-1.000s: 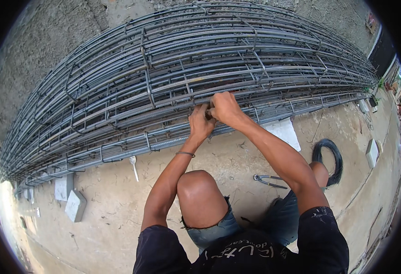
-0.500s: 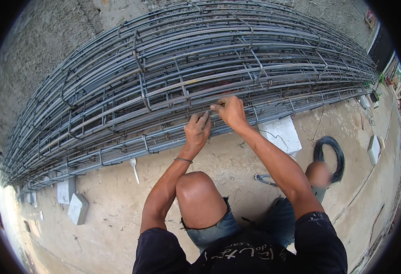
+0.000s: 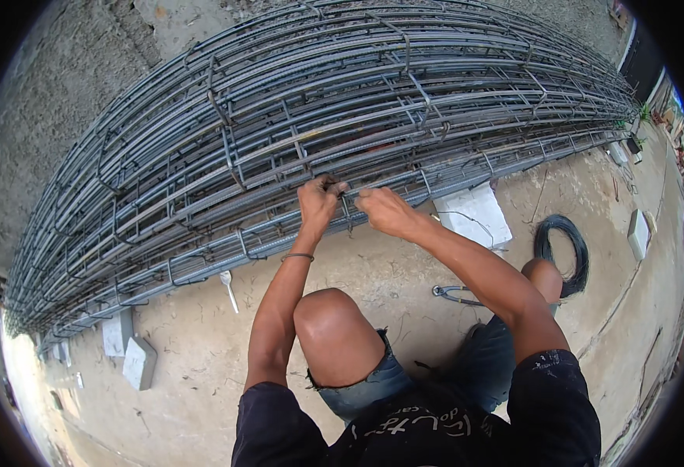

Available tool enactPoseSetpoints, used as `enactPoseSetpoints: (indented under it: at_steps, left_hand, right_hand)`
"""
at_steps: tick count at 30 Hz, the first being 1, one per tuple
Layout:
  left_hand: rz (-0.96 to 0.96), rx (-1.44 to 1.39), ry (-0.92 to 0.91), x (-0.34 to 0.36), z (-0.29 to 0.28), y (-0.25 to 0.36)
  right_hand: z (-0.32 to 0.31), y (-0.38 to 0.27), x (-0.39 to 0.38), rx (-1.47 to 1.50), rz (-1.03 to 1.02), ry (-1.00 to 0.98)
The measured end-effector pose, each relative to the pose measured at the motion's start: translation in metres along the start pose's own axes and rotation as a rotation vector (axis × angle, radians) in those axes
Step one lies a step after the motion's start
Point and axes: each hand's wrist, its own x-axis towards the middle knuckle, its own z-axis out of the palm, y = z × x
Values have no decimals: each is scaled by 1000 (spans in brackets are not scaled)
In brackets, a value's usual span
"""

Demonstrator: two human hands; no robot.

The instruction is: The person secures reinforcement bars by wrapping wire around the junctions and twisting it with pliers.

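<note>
Stacked rebar cages (image 3: 272,117), made of long grey ribbed bars and bent stirrups, stretch across the upper part of the view. My left hand (image 3: 319,204) is closed at the near side of the stack, its fingers curled by a bar. Close to its right, my right hand (image 3: 386,211) is closed in a pinch beside a stirrup on the lowest cage. Whatever the fingers of either hand hold is too small or hidden to make out. A narrow gap separates the two hands.
Pincers (image 3: 456,294) lie on the concrete floor (image 3: 202,342) by my right forearm, near a coil of dark wire (image 3: 579,257). A white block (image 3: 476,218) sits against the cages; more blocks (image 3: 138,363) stand at left. A white plastic spoon (image 3: 229,290) lies near the bars.
My right hand has come down from above the left hand to its right side, and the hands have drawn apart. My left hand has shifted slightly up and left as the view moved a little.
</note>
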Motion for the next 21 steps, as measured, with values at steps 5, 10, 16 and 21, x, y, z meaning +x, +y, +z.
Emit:
enactPoseSetpoints:
  at_steps: [5,10,16,21]
  left_hand:
    - [-13,13,-79,-6,-13,23]
    - [181,104,-164,-7,-28,-6]
    - [-27,-6,-398,6,-23,-5]
    - [73,-27,-542,16,-21,-4]
  right_hand:
    - [-21,-9,-4,15,233,-279]
    - [-38,6,-40,1132,803,-422]
    - [13,53,-181,885,1050,-773]
    - [36,77,-236,608,1130,-638]
